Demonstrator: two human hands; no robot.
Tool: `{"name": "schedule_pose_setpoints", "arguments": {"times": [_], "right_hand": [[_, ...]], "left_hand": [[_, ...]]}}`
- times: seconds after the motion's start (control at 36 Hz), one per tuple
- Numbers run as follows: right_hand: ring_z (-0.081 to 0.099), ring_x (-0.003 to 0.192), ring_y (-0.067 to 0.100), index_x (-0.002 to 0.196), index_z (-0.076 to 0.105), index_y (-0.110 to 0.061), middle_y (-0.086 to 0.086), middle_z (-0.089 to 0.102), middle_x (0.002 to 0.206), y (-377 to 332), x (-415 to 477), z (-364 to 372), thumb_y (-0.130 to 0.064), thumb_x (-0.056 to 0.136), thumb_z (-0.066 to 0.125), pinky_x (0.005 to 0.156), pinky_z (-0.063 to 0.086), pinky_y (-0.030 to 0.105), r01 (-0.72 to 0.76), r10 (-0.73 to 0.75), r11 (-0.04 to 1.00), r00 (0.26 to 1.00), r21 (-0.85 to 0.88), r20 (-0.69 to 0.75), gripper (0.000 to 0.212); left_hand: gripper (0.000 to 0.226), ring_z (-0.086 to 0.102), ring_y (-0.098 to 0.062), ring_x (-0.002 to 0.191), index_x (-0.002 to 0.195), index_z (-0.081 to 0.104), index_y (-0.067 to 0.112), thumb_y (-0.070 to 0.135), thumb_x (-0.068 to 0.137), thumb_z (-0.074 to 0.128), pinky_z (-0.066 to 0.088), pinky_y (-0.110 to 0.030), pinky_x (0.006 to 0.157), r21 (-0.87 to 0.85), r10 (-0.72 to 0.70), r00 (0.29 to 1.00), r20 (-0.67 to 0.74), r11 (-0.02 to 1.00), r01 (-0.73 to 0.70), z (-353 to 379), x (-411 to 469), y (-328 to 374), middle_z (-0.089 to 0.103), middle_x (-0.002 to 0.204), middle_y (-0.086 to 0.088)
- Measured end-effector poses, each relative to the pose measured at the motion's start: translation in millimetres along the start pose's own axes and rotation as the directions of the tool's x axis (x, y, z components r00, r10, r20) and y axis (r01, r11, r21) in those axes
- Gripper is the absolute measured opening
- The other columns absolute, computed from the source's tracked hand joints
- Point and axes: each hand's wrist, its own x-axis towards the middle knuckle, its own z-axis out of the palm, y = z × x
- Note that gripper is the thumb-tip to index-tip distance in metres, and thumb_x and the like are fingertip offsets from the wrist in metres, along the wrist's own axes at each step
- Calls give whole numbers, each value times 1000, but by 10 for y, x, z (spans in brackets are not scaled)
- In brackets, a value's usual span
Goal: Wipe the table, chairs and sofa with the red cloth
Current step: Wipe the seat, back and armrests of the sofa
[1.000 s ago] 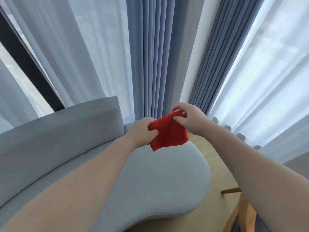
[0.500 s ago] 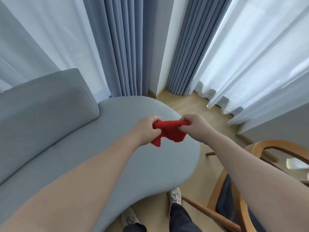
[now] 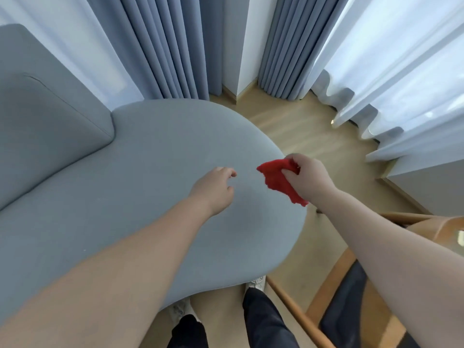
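The red cloth (image 3: pixel 278 180) hangs bunched from my right hand (image 3: pixel 307 178), which grips it above the rounded right end of the grey sofa seat (image 3: pixel 155 156). My left hand (image 3: pixel 216 188) hovers over the seat a little to the left of the cloth, fingers loosely apart and holding nothing. The sofa's grey back cushion (image 3: pixel 47 116) rises at the left. A wooden chair with a dark seat (image 3: pixel 351 310) stands at the lower right, partly hidden by my right forearm.
Blue-grey curtains (image 3: pixel 170 43) and white sheer curtains (image 3: pixel 391 59) hang behind the sofa and along the right. A white wall corner (image 3: pixel 238 41) stands between them. Light wooden floor (image 3: pixel 308 131) lies beyond the sofa end. My legs and shoes (image 3: pixel 254 285) are at the bottom.
My left hand has let go of the cloth and moved left; only my right hand holds it now. The view has tilted down towards the sofa seat.
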Motion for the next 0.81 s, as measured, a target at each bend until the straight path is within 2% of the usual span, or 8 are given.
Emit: {"name": "schedule_pose_setpoints", "arguments": {"times": [0.14,0.25,0.31,0.39,0.44,0.53,0.64,0.81], "right_hand": [[53,90,29,113,61,-14,6,58,105,346,447,350,-20,92,56,74,44,35,60,-80,965,994,-257,-69,23],[53,101,30,119,58,-16,4,49,102,653,549,864,-29,91,58,77,45,38,117,-36,908,979,-402,202,31],[47,115,30,130,54,-19,5,51,119,802,571,1052,-40,91,59,92,42,40,169,-39,869,961,-466,275,45],[33,132,31,138,49,-20,8,42,142,958,636,1206,-48,90,58,108,31,45,233,-152,839,968,-491,200,57],[16,144,32,147,34,-21,12,23,156,1039,722,1273,-51,90,55,116,17,47,226,-162,828,973,-513,167,68],[-6,147,35,154,9,-26,10,-6,161,1136,888,1397,-67,87,45,118,3,52,180,-111,803,982,-568,154,86],[-15,145,38,154,-5,-25,11,-18,159,1223,985,1716,-79,81,29,116,-2,57,150,-67,782,985,-605,158,97],[3,146,41,152,25,-16,15,7,160,1408,1004,2044,-61,89,27,116,3,59,141,-185,836,982,-531,-31,77]], "left_hand": [[41,46,-21,125,133,48,19,16,93,45,40,-34,99,98,-54,999,7,994,53,324,214,-367,45,140,-1],[40,43,-21,126,132,48,18,15,93,43,39,-33,98,145,-64,998,11,987,62,580,306,-644,45,139,-1],[39,42,-21,126,131,49,17,15,93,43,38,-33,98,173,-53,999,8,984,51,682,343,-762,45,138,-2],[38,41,-22,126,131,50,15,17,94,44,33,-32,100,221,-28,999,-28,975,33,805,422,-927,46,136,-2],[38,39,-23,128,132,49,13,19,94,45,27,-31,105,250,-4,997,-80,968,24,873,502,-1040,45,139,-5],[49,30,-27,138,138,44,8,27,94,39,14,-32,114,274,-3,992,-124,961,38,954,629,-1221,35,150,-12],[69,21,-28,144,144,37,5,41,86,26,2,-32,116,322,26,981,-192,946,38,1058,811,-1466,25,155,-16],[68,28,-30,140,143,35,1,40,88,30,1,-31,115,363,36,966,-255,930,61,1264,985,-1868,32,151,-18]]}}
